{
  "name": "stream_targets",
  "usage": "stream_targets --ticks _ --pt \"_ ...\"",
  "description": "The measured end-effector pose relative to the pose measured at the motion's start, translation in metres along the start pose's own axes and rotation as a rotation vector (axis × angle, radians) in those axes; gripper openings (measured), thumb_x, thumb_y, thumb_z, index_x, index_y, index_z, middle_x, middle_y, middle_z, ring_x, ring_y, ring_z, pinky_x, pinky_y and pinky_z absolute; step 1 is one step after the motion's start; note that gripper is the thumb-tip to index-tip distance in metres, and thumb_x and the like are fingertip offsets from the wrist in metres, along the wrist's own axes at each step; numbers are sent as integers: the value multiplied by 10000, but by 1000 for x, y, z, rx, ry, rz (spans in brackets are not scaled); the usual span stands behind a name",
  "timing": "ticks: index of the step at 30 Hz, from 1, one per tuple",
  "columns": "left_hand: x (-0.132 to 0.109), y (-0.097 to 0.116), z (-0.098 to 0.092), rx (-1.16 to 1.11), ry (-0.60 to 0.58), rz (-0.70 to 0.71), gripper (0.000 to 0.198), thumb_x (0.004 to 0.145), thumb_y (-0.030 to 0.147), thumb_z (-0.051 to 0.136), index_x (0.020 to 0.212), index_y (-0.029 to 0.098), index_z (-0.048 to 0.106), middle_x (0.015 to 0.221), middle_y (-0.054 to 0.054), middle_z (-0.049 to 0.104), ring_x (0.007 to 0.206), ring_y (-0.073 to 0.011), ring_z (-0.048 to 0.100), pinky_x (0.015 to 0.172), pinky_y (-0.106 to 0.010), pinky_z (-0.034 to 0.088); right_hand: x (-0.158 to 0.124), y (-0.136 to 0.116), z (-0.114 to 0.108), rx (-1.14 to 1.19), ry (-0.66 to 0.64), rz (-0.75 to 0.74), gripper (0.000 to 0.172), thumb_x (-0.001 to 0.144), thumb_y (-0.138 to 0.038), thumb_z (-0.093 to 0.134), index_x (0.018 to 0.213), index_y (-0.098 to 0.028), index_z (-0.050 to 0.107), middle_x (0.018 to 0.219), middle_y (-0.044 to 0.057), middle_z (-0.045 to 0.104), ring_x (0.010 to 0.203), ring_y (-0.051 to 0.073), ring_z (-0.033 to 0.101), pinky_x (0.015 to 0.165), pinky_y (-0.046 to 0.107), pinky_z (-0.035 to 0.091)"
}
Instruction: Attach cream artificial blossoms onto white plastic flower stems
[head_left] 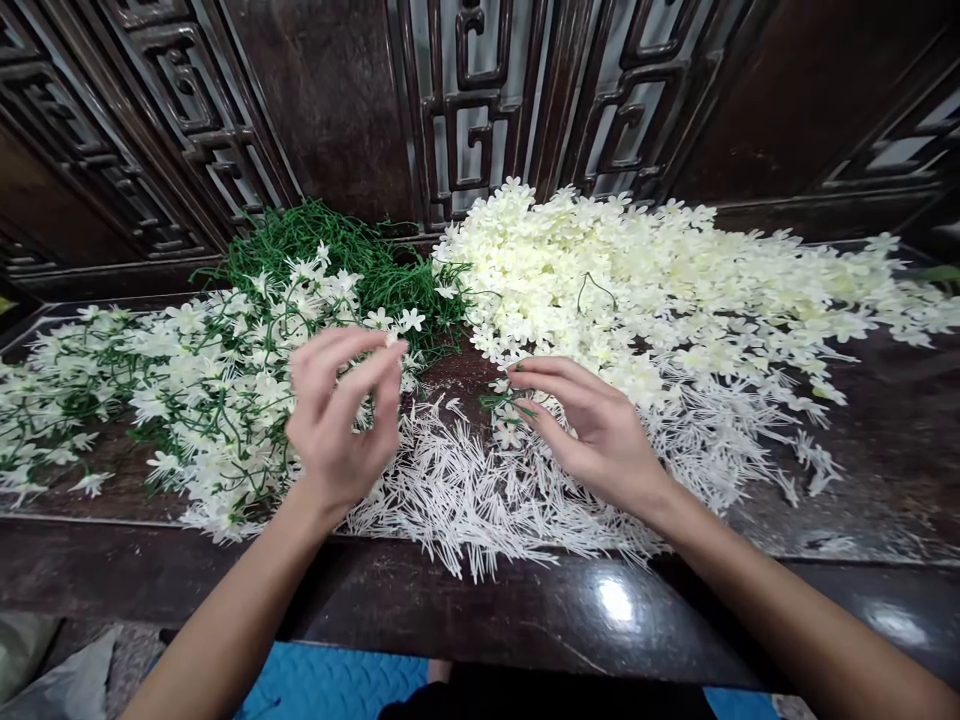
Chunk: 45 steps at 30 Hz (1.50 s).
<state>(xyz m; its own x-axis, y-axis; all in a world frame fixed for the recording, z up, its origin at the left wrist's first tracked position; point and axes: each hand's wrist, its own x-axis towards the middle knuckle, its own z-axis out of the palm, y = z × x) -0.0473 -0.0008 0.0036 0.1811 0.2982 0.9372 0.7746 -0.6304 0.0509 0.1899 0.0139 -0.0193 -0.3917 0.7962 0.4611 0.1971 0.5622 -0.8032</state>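
Note:
My left hand [337, 415] is raised over the dark table, fingers curled together in a pinch at a small white blossom near the assembled flower sprigs [195, 390]. My right hand [592, 425] reaches left, fingertips pinched on a short green stem with a small flower [506, 405]. Between and below both hands lies a heap of thin white plastic stamen pieces [480, 490]. A large pile of loose cream-white petals [645, 280] spreads out behind my right hand.
A tangle of bare green wire stems [330, 250] sits at the back centre. Carved dark wooden panels [465, 100] rise behind the table. The table's glossy front edge [525, 610] runs below my wrists, with a blue mat [330, 685] beneath.

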Motion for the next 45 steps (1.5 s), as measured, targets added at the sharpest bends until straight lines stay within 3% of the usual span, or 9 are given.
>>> stream_targets --ticks 2,6,15,23,27,30,34,42,45 --pt "-2 17 4 -189 -170 -31 454 787 42 647 1175 269 578 1029 -23 660 922 -182 635 777 -377 563 1 -4 -1 151 31 82 275 836 -151 614 1077 -268 676 1125 59 621 1054 219 595 944 511 515" --pt "-5 41 6 -385 -448 -237 272 829 127 657 1092 177 610 1086 -89 659 1018 -191 631 863 -391 558 1 -11 -1 329 -1 183 241 825 -174 651 1034 -284 698 1102 54 620 1028 199 612 877 422 577" --pt "-9 46 8 -586 -449 -561 149 763 138 730 894 196 689 858 -33 718 771 -140 664 694 -289 573 0 -10 -2 403 -140 201 354 774 -198 722 1114 -265 652 1201 60 584 1081 204 598 983 478 506" --pt "-14 46 10 -511 -486 -400 190 764 139 729 943 176 676 864 -41 712 761 -136 669 668 -266 573 1 -12 0 348 -13 231 100 852 -272 631 801 -210 691 1031 67 649 957 202 627 850 445 556" --pt "-16 44 11 -439 -470 -347 147 803 135 687 945 144 649 834 -47 685 722 -137 640 636 -269 551 0 -10 1 305 25 203 46 833 -241 647 870 -217 659 1022 60 639 979 208 620 874 455 537" --pt "-16 43 12 -337 -424 -270 125 805 189 692 908 153 633 833 -46 647 770 -168 607 658 -317 533 0 -9 2 115 84 37 254 795 -204 682 1032 -239 598 1098 60 600 1032 225 582 897 491 507" --pt "-17 44 12 -324 -418 -179 122 826 130 653 930 159 597 952 -69 658 907 -194 589 785 -377 515 -3 -11 3 -241 -62 -306 472 799 -196 686 1227 -278 505 1252 70 534 1171 272 466 988 564 394" --pt "-18 46 9 -237 -431 -106 155 805 143 651 939 184 585 832 -41 653 788 -194 546 742 -383 495 -9 -12 6 -513 -33 -366 879 829 -229 658 1486 -345 85 1435 89 192 1271 315 288 983 502 410" --pt "-18 47 8 -230 -453 -66 211 807 108 613 1005 169 575 983 -91 660 958 -234 555 799 -411 501 -9 -13 5 -603 -53 -466 798 821 -217 664 1465 -305 201 1499 72 105 1300 334 230 1032 532 348"
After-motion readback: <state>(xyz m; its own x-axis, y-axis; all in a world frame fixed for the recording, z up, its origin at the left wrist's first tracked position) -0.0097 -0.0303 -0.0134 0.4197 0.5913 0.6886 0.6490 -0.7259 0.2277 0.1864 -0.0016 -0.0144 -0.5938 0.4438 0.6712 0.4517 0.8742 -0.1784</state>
